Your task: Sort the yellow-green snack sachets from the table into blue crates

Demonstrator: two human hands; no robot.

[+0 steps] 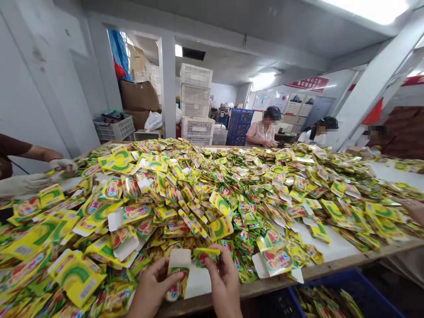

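- Head view, nearest: left hand (150, 287) grips a small yellow-green cardboard carton (178, 274) at its side, open white flap up, over the wooden table edge (331, 266).
- Right hand (225, 282) pinches a small green-yellow foil sachet (206, 254) just beside that carton.
- Carton likely light and crushable, so hold the side panels; sachet soft, probably slippery.
- Behind the carton: heaped sachets and flat cartons (212, 194).
- Far beyond: stacked white crates (196, 106), seated workers.

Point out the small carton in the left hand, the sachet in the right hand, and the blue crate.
small carton (179, 265), head view, white top flap.
sachet (206, 254), head view, its middle.
blue crate (240, 126), head view, lattice side.
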